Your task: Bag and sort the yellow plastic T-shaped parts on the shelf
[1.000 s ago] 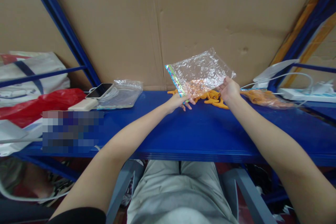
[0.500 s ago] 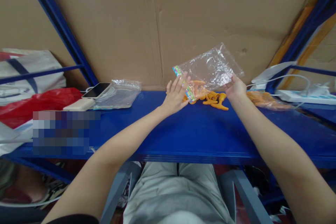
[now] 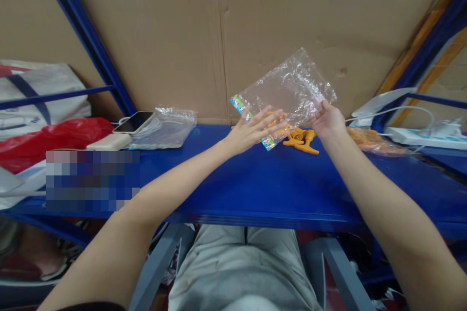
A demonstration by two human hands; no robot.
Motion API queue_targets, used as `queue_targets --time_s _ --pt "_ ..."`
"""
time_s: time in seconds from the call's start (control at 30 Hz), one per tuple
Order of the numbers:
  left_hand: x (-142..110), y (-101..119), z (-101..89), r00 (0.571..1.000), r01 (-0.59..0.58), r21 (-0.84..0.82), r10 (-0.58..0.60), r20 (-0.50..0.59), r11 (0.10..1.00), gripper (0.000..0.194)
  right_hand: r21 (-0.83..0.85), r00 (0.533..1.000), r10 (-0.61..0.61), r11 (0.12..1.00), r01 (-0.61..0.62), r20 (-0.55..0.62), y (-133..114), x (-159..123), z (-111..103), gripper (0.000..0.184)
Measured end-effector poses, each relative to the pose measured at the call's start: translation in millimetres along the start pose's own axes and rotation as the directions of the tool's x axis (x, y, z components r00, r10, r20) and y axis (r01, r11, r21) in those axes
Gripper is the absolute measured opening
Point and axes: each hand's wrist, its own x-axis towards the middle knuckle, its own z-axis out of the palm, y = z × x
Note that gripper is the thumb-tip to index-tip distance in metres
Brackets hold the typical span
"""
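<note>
A clear plastic bag (image 3: 280, 82) with a colourful printed strip along its left edge is held up over the blue tabletop (image 3: 270, 184). My right hand (image 3: 329, 119) pinches the bag's right side between thumb and fingers. Over the bag's near left part lies my left hand (image 3: 253, 132), its fingers stretched out and spread, and it hides a piece of the printed strip. Beneath and behind the bag sit several orange plastic pieces (image 3: 306, 143), some with a T-shaped end. The bag and the left hand partly cover them.
To the right lie a clear bag of orange pieces (image 3: 375, 142) and a white power strip (image 3: 430, 137) with cables. At left are a phone (image 3: 134, 122), a white block (image 3: 109, 142), flat clear bags (image 3: 168, 131) and a red plastic bag (image 3: 58, 138). Cardboard (image 3: 175, 34) stands behind.
My left hand has slid right across the bag, its fingers now flatter and wider apart. The bag's strip end has shifted left and the bag tilts more. My right hand keeps its hold.
</note>
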Motion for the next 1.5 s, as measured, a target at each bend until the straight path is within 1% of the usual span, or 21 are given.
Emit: queue_targets --time_s 0.07,0.17,0.3,0.43,0.5,0.57,0.63,0.67,0.73,0.77,0.83,0.9,0.93,0.97,1.0,1.07,1.17,1.3,1.37,1.43,1.5 --pt "-0.6 -5.8 -8.5 0.999 -0.015 0.043 0.013 0.043 0.999 0.078 0.003 1.000 -0.001 1.000 0.001 0.004 -2.4 -4.2 3.3 0.019" --pt "-8.4 -15.9 -26.5 0.989 -0.011 0.143 -0.010 0.147 0.990 0.075 -0.049 0.998 0.010 0.999 -0.007 0.065 -6.1 -13.8 8.0 0.017" --pt "-31.4 -32.4 -53.3 0.972 0.028 0.234 -0.081 0.219 0.972 0.072 -0.167 0.982 0.113 0.982 -0.087 0.153 -8.1 -29.6 12.0 0.010" --pt "-64.7 -54.5 -77.2 0.948 0.182 0.253 -0.238 0.210 0.950 0.067 -0.299 0.955 0.207 0.944 -0.139 0.210 -4.6 -44.4 14.7 0.004" --pt "-84.4 -65.8 -87.5 0.918 0.293 0.273 -0.350 0.188 0.916 0.068 -0.369 0.950 0.224 0.920 -0.133 0.217 -1.2 -49.7 15.4 0.007" --pt "-105.6 -75.4 -96.2 0.863 0.417 0.308 -0.479 0.160 0.855 0.070 -0.443 0.947 0.224 0.891 -0.103 0.230 3.4 -52.1 15.1 0.010" --pt "-127.0 -83.1 -102.8 0.782 0.524 0.361 -0.603 0.155 0.772 0.071 -0.527 0.943 0.217 0.848 -0.054 0.253 9.2 -50.7 12.9 0.014" --pt "-137.2 -86.4 -105.3 0.737 0.555 0.390 -0.652 0.178 0.735 0.071 -0.578 0.939 0.215 0.816 -0.022 0.268 12.6 -48.5 10.9 0.016" --pt "-155.4 -92.7 -108.5 0.645 0.595 0.444 -0.727 0.234 0.670 0.070 -0.691 0.927 0.185 0.715 0.102 0.327 20.2 -42.0 4.8 0.020" --pt "-163.0 -95.9 -109.2 0.603 0.605 0.465 -0.753 0.263 0.646 0.070 -0.747 0.913 0.155 0.634 0.200 0.376 24.2 -38.2 1.0 0.022" --pt "-174.5 -102.5 -109.4 0.505 0.623 0.504 -0.799 0.325 0.598 0.070 -0.798 0.848 0.081 0.396 0.455 0.524 32.7 -30.7 -7.2 0.024" --pt "-181.4 -108.4 -108.3 0.407 0.638 0.530 -0.829 0.383 0.558 0.067 -0.746 0.742 0.094 0.160 0.647 0.664 41.2 -25.0 -14.2 0.026" --pt "-183.4 -110.9 -107.5 0.368 0.640 0.538 -0.834 0.412 0.548 0.067 -0.702 0.691 0.124 0.085 0.707 0.712 45.3 -23.0 -16.7 0.027" --pt "-184.5 -112.8 -106.8 0.342 0.636 0.542 -0.830 0.440 0.549 0.066 -0.658 0.646 0.155 0.041 0.752 0.748 49.1 -21.6 -18.5 0.029" --pt "-184.8 -114.2 -106.1 0.327 0.627 0.544 -0.822 0.467 0.558 0.065 -0.619 0.606 0.180 0.018 0.785 0.774 52.5 -20.6 -19.7 0.031" --pt "-183.6 -115.3 -105.3 0.316 0.599 0.542 -0.796 0.516 0.589 0.063 -0.559 0.547 0.208 0.004 0.829 0.811 58.2 -19.4 -20.7 0.034" --pt "-176.8 -113.5 -105.6 0.295 0.551 0.544 -0.758 0.582 0.633 0.061 -0.515 0.499 0.223 0.015 0.857 0.837 63.9 -18.0 -21.7 0.039" --pt "-162.7 -109.1 -106.1 0.187 0.513 0.597 -0.759 0.623 0.616 0.064 -0.493 0.476 0.196 0.046 0.869 0.857 70.4 -14.8 -25.6 0.043" --pt "-157.8 -109.2 -105.3 0.149 0.520 0.616 -0.772 0.617 0.592 0.067 -0.493 0.476 0.178 0.068 0.867 0.861 73.8 -12.9 -27.8 0.045" --pt "-156.7 -113.6 -103.6 0.133 0.534 0.623 -0.785 0.606 0.572 0.070 -0.506 0.487 0.174 0.085 0.858 0.856 76.9 -11.2 -29.4 0.046" --pt "-159.2 -123.0 -101.6 0.171 0.568 0.609 -0.803 0.572 0.554 0.069 -0.516 0.496 0.173 0.096 0.851 0.851 79.0 -9.9 -29.9 0.046"
